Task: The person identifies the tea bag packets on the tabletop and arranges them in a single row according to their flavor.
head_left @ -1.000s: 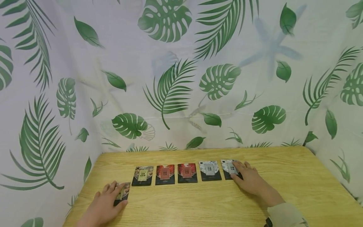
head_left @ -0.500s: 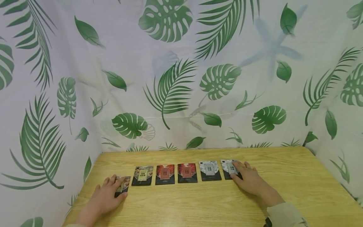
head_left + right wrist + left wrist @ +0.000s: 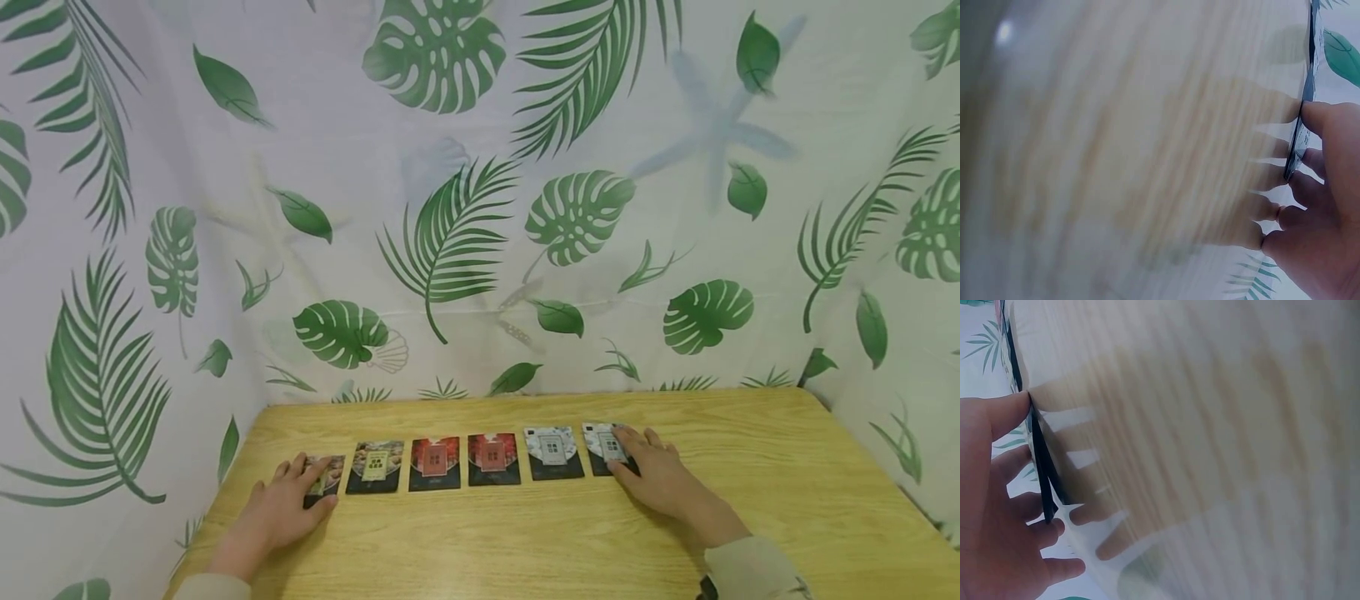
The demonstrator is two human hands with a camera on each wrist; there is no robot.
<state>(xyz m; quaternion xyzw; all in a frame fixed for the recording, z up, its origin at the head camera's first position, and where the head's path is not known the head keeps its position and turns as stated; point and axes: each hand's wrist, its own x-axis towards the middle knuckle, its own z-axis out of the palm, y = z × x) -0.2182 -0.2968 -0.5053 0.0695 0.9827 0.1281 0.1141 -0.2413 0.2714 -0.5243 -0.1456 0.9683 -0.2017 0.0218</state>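
In the head view, my left hand (image 3: 281, 510) holds a flat sachet with a brown food picture and yellow label (image 3: 332, 479) at the row's left end. Its thumb is at the near edge, and the fingers cover the sachet's left part. In the left wrist view one corner of that sachet (image 3: 1042, 469) stands slightly off the table. At the right end my right hand (image 3: 663, 473) holds a white and black sachet (image 3: 602, 446), thumb at its near edge, fingers over its right side. The right wrist view shows this sachet (image 3: 1295, 147) edge-on, close to the table.
Between the hands lie a yellow-labelled sachet (image 3: 376, 467), two red and black sachets (image 3: 435, 463) and another white and black sachet (image 3: 553, 452), side by side. They rest on a wood-grain table (image 3: 480, 542). A leaf-print cloth (image 3: 480, 367) hangs behind and at both sides.
My left hand has slid its sachet away from me, up to nearly level with the row. The right hand and the other sachets stay in place.
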